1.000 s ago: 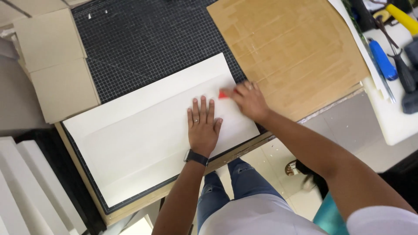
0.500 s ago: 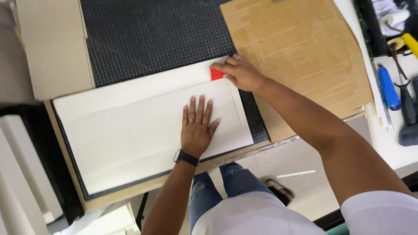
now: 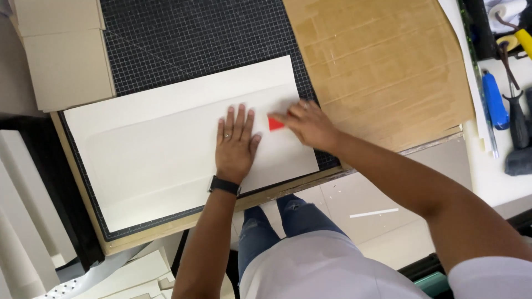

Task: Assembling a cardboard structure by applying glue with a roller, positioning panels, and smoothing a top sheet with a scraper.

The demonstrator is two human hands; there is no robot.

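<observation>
A craft workshop: a gridded black cutting mat (image 3: pixel 183 50) covers the worktop (image 3: pixel 166 232), with cardboard sheets (image 3: pixel 382 66), stacked board pieces (image 3: pixel 66 55) and hand tools (image 3: pixel 507 99) alongside.

1 white sheet (image 3: pixel 166 149), 1 red scraper (image 3: pixel 275 123), 2 hands.

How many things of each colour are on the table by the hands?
White: 1, the big white sheet under the left hand
Red: 1, the red scraper in the right hand
Black: 1, the cutting mat
Brown: 1, the cardboard
Total: 4
</observation>
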